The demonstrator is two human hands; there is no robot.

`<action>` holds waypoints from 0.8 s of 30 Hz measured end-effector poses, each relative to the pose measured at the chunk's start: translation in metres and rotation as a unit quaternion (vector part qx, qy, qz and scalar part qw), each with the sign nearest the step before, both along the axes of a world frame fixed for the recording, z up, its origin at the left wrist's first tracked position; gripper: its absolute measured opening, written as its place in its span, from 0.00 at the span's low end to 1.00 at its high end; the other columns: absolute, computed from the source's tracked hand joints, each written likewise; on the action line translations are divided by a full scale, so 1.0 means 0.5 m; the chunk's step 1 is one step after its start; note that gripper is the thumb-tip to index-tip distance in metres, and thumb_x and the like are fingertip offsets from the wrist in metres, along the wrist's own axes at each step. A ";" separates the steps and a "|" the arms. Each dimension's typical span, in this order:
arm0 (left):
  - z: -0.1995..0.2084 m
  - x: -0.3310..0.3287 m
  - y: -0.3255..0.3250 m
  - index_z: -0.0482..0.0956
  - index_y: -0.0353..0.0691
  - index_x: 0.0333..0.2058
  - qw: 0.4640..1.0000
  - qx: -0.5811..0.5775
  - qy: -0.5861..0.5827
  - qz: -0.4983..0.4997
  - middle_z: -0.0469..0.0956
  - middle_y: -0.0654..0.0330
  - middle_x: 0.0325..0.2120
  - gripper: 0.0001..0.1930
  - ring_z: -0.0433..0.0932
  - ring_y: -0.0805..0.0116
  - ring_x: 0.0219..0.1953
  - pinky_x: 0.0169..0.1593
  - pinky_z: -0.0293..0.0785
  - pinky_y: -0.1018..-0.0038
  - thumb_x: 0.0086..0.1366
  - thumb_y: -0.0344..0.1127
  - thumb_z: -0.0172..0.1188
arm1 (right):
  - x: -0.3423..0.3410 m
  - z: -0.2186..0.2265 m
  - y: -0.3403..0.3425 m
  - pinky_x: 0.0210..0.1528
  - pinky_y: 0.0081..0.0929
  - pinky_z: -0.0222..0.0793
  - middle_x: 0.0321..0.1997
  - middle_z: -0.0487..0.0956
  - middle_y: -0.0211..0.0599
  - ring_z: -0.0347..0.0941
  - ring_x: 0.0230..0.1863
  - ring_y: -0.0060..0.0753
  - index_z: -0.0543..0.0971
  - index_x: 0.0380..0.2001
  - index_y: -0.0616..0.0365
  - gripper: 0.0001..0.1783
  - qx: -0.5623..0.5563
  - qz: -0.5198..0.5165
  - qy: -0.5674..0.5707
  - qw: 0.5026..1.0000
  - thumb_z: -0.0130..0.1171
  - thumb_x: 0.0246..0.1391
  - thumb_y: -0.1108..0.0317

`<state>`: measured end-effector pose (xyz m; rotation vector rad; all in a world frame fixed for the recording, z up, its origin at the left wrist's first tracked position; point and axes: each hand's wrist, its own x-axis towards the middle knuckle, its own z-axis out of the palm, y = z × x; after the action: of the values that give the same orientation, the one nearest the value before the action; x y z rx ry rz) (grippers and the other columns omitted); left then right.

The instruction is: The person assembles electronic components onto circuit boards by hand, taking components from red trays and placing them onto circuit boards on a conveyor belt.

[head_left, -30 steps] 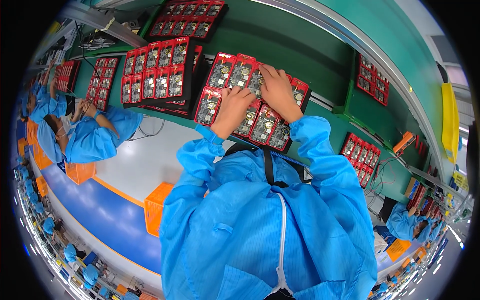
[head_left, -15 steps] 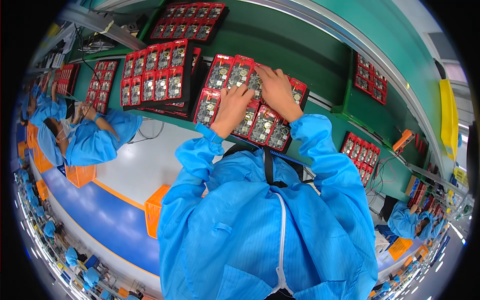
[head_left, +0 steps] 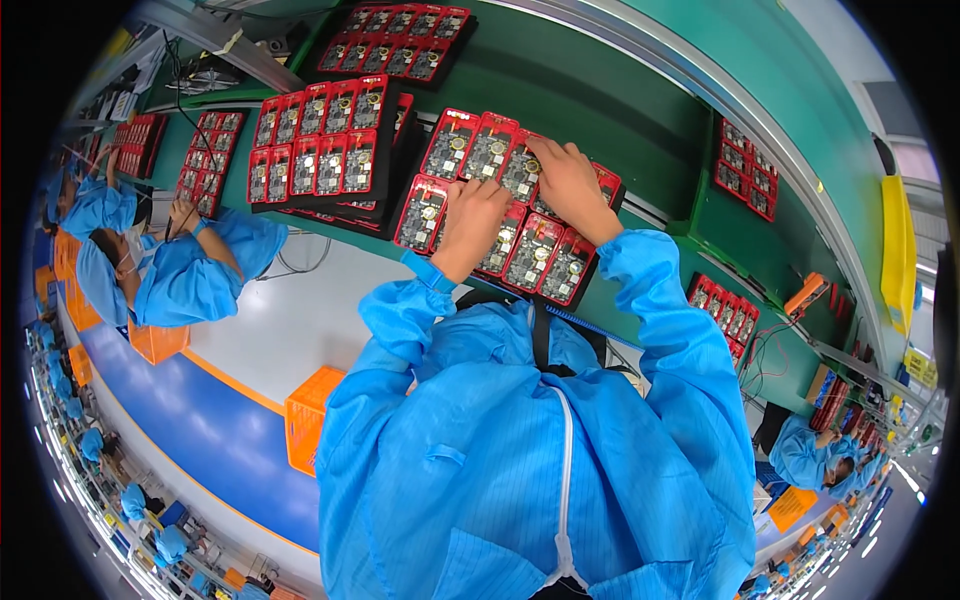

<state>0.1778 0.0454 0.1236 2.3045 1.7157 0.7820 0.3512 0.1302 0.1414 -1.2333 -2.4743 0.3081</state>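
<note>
In front of me lies a tray of red-framed circuit boards (head_left: 447,146), set in two rows. My left hand (head_left: 474,226) rests over the near row, its fingers curled close together. Their tips, and anything between them, are hidden. My right hand (head_left: 574,186) reaches over the far row from the right. Its fingers are bent and somewhat apart, with the tips at the upper part of a circuit board (head_left: 520,176). No held thing shows in it. Both hands cover parts of the boards beneath them.
To the left stands a stack of similar trays (head_left: 318,140), with another stack (head_left: 395,42) behind. More boards lie at the right (head_left: 725,308) and on a raised green shelf (head_left: 746,170). A co-worker in blue (head_left: 210,260) sits to the left. An orange crate (head_left: 308,420) stands on the floor.
The whole view has shifted slightly. My right hand's fingers have drawn a little to the right and more of the board beside them shows. The left hand stays over the near row.
</note>
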 end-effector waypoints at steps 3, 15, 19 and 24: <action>-0.011 -0.005 -0.010 0.80 0.44 0.28 1.000 0.025 -0.004 -0.012 0.75 0.64 0.29 0.02 0.73 0.63 0.38 0.44 0.61 0.66 0.56 0.29 0.59 | -0.001 0.005 -0.010 0.48 0.42 0.68 0.54 0.75 0.38 0.70 0.45 0.48 0.71 0.54 0.57 0.28 0.004 0.008 -0.007 1.000 0.51 0.45 0.78; 0.012 -0.002 -0.004 0.77 0.43 0.32 0.999 0.019 0.030 -0.038 0.74 0.63 0.31 0.08 0.71 0.63 0.38 0.42 0.60 0.66 0.53 0.24 0.55 | 0.004 0.002 0.003 0.50 0.42 0.69 0.54 0.69 0.40 0.68 0.47 0.49 0.73 0.53 0.56 0.25 -0.022 -0.024 0.007 0.999 0.51 0.48 0.77; 0.005 -0.003 -0.002 0.76 0.43 0.31 0.999 0.016 0.017 -0.024 0.74 0.63 0.31 0.07 0.72 0.63 0.38 0.42 0.60 0.66 0.54 0.24 0.56 | 0.005 0.003 0.003 0.51 0.42 0.69 0.54 0.69 0.41 0.68 0.48 0.50 0.73 0.54 0.55 0.25 -0.041 -0.028 0.020 0.999 0.51 0.48 0.77; 0.011 -0.008 0.002 0.76 0.43 0.31 0.999 0.011 0.008 -0.046 0.74 0.63 0.30 0.07 0.72 0.63 0.37 0.42 0.60 0.66 0.54 0.23 0.57 | 0.010 0.005 0.004 0.52 0.42 0.69 0.55 0.69 0.41 0.68 0.49 0.51 0.72 0.54 0.55 0.25 -0.057 -0.025 0.022 0.998 0.50 0.49 0.76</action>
<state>0.1739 0.0464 0.1292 2.3899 1.6024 0.7714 0.3561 0.1324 0.1437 -1.3170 -2.4130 0.4631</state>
